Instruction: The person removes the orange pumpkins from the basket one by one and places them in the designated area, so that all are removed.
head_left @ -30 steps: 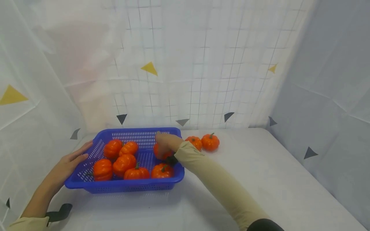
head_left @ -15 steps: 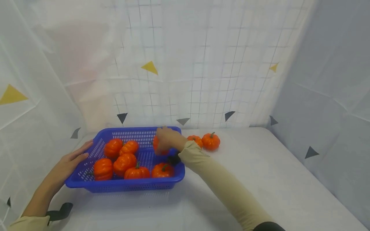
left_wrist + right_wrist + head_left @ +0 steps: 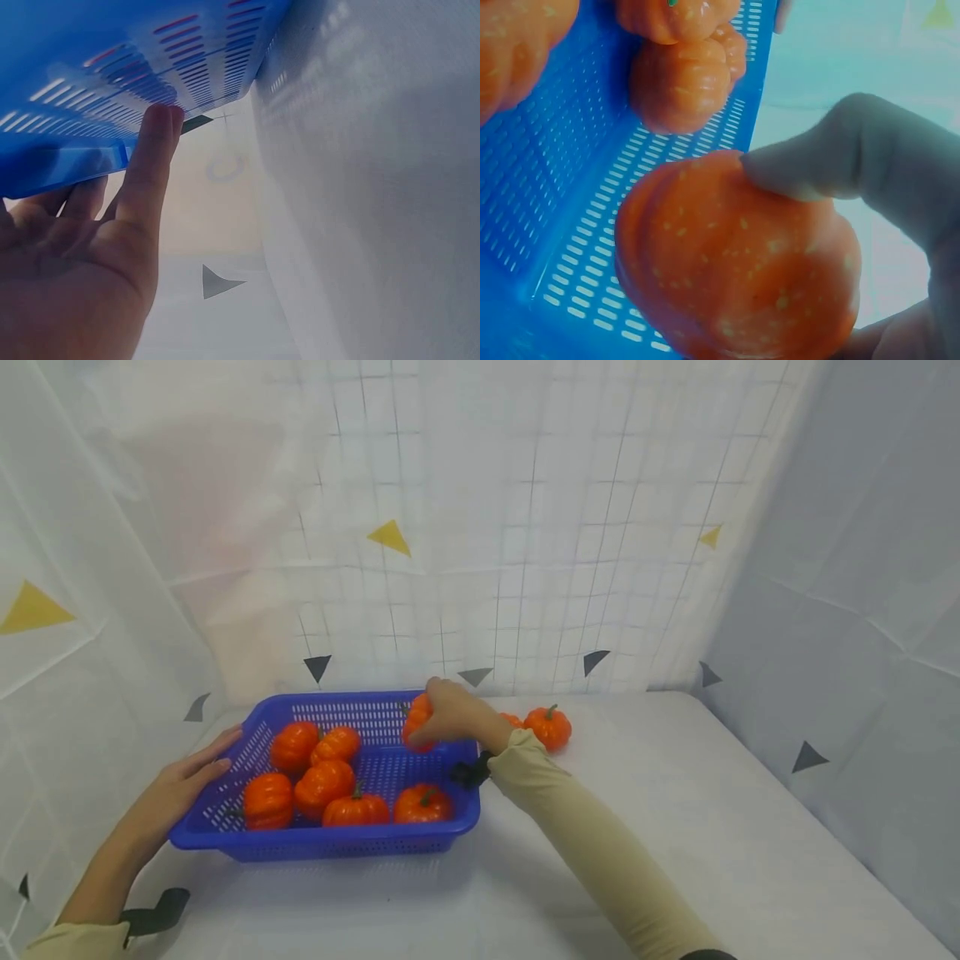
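My right hand (image 3: 463, 718) holds a small orange pumpkin (image 3: 417, 723) over the back right part of a blue plastic basket (image 3: 322, 837). In the right wrist view the thumb lies on top of the ribbed, pale-speckled pumpkin (image 3: 735, 255); the other fingers are mostly hidden behind it. My left hand (image 3: 176, 783) rests along the basket's left side, fingers extended. From the left wrist, a straight finger (image 3: 150, 161) touches the slotted wall (image 3: 172, 64) from outside. Several more pumpkins (image 3: 324, 787) sit in the basket, mostly on its left and along the front.
Just right of the basket, on the white table (image 3: 675, 827), stands another pumpkin (image 3: 548, 728), with a second one (image 3: 512, 720) largely hidden behind the right hand. White sheeting (image 3: 525, 527) with gridlines and small triangles encloses the back; grey sheeting (image 3: 847, 610) is at right.
My right hand has raised the pumpkin from the basket's right part and shifted it up and slightly right, toward the back right rim. The left hand and basket have stayed put.
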{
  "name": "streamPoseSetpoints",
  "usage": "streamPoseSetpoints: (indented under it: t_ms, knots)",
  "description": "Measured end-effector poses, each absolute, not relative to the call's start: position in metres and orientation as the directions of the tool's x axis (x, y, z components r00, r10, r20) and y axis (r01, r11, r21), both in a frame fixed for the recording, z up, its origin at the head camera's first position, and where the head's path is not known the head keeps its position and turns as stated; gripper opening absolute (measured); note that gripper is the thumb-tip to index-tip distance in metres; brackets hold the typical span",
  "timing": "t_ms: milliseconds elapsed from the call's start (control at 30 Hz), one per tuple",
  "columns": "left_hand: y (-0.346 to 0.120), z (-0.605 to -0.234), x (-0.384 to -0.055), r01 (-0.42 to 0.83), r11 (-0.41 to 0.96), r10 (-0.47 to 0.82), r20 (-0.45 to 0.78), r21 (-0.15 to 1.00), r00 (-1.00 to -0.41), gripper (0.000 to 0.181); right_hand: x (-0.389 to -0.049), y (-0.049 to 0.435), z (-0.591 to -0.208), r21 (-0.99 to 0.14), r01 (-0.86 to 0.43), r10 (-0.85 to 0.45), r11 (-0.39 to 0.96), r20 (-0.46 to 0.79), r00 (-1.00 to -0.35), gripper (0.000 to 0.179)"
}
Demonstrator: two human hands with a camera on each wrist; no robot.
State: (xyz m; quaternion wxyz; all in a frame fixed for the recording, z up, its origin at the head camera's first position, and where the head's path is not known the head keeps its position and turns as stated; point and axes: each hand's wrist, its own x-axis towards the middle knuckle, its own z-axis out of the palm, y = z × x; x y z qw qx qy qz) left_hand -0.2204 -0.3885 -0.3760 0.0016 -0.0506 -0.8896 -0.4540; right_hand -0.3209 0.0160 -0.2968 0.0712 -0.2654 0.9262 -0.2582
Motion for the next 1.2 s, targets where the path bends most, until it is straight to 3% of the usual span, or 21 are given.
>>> streamPoseSetpoints:
  t_ms: [267,700,1200]
  knots:
    - [-0.388,-0.375,-0.222,0.137,0.582,0.105,0.093,0.801,-0.990,0.064,-0.323,0.029,-0.299,-0.605,-0.423,-0.498,0.674,0.050,-0.866,0.055]
    - [-0.388,-0.377,-0.223,0.116,0.602,0.102,0.068,0.790,-0.992,0.066,-0.322,0.051,-0.299,-0.656,-0.386,-0.445,0.649,0.084,-0.891,0.059]
    - [-0.387,-0.375,-0.221,0.090,0.610,0.090,0.044,0.787,-0.995,0.066,-0.314,0.073,-0.307,-0.736,-0.317,-0.364,0.598,0.103,-0.926,0.084]
